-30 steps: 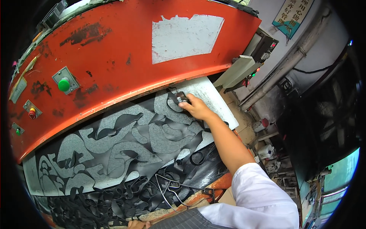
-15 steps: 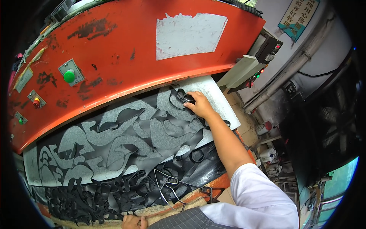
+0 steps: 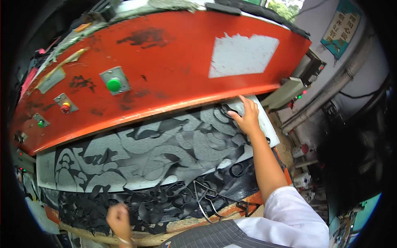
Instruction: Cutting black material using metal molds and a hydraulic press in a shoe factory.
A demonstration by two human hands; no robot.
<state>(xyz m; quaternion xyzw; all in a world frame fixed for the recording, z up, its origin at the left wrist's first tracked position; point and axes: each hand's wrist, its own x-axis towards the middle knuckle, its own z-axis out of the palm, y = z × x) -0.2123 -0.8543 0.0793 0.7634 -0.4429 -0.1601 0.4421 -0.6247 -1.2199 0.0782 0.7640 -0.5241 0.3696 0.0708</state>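
Observation:
At the far right end of the white board, my right hand is stretched out with thumb and fingers apart. Close to its thumb lies a small dark curved cutting die, partly under the press edge. Over the board spreads a black sheet cut into grey curved shapes, with loose black strips among them. My left hand, slightly blurred, is raised above a heap of black offcuts; its fingers are curled in and nothing shows in them.
The orange press beam spans above the board, carrying a green push button and a red knob. Thin metal cutting dies rest on the near ledge. Pipes and a control box stand at the right.
My right hand has opened and come off the cutting die, which stays on the sheet. My left hand has risen from the near edge over the offcuts. The view has shifted.

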